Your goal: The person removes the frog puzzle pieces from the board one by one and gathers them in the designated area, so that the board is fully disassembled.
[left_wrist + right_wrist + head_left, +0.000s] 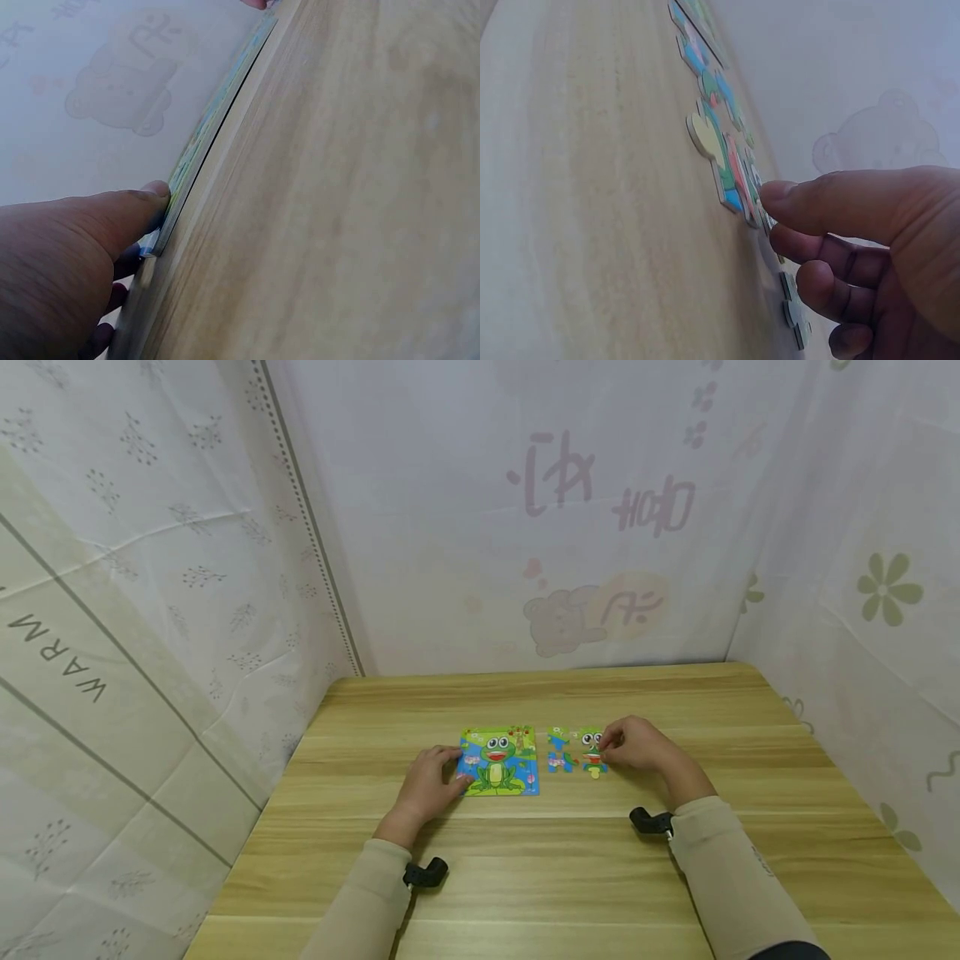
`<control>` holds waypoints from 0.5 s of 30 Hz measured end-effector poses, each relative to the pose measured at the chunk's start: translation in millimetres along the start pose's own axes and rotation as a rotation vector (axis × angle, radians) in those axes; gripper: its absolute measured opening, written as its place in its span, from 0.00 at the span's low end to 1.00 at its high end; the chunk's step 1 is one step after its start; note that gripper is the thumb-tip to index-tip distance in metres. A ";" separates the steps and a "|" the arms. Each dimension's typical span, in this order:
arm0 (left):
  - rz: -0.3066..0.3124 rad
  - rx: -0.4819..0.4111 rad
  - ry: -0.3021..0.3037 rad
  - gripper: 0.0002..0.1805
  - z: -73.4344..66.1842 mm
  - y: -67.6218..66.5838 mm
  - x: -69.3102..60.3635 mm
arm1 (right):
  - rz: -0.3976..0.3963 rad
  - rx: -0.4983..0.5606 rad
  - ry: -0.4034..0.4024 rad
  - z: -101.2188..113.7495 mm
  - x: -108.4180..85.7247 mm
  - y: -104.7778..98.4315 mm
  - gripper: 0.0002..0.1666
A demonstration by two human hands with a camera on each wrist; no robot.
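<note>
A square frog picture board [498,764] lies flat on the table. At its left side is my left hand [431,785], its thumb [154,196] resting on the board near a corner and its other fingers along the edge. My right hand [637,747] is just right of the loose jigsaw pieces; thumb and forefinger pinch the edge of a frog-face jigsaw piece [591,740]. Below that lies a piece with a cream knob [702,135]. Blue and green pieces [558,762] sit between it and the board. The right fingers partly hide the pinched piece.
The wooden table [525,877] has its back edge against a pale printed curtain [450,527]. Another jigsaw piece [795,309] lies by the right fingers. Black wrist mounts [426,872] stick out from both sleeves.
</note>
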State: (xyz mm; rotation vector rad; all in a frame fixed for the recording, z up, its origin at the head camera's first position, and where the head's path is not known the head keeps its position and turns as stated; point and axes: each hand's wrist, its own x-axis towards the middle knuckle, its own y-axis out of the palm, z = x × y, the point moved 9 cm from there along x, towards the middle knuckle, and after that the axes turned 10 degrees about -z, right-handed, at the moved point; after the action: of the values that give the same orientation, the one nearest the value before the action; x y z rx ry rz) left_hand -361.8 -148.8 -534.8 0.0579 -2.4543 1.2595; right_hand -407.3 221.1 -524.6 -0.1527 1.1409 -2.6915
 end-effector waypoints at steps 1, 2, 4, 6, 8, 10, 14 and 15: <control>0.000 -0.001 -0.001 0.31 0.1 -0.1 0.0 | -0.001 0.004 -0.003 1.5 -0.4 0.0 0.02; 0.001 -0.001 -0.002 0.31 0.2 -0.1 0.0 | -0.001 0.009 -0.007 3.1 -0.6 0.3 0.02; -0.001 -0.004 -0.001 0.30 0.1 -0.3 -0.1 | -0.006 0.014 -0.020 7.4 -1.0 0.5 0.03; -0.001 -0.007 -0.003 0.30 0.5 -0.4 -0.1 | -0.016 0.020 -0.028 10.9 -0.5 1.2 0.03; -0.003 -0.010 -0.002 0.30 1.0 -0.3 0.0 | -0.020 0.028 -0.034 14.2 0.1 2.5 0.03; -0.003 -0.012 -0.001 0.30 1.4 -0.1 0.0 | -0.021 0.036 -0.036 17.2 0.7 4.1 0.03; 0.000 -0.014 -0.007 0.30 2.5 0.5 0.4 | -0.023 0.043 -0.039 22.7 2.5 8.2 0.04; -0.001 -0.015 -0.006 0.30 2.4 0.4 0.6 | -0.024 0.040 -0.044 24.5 3.1 9.3 0.05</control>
State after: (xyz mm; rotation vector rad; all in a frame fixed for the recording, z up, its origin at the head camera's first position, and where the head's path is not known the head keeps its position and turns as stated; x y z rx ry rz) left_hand -363.1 -150.4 -536.1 0.0592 -2.4687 1.2421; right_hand -404.6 197.0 -514.2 -0.2188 1.0786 -2.7155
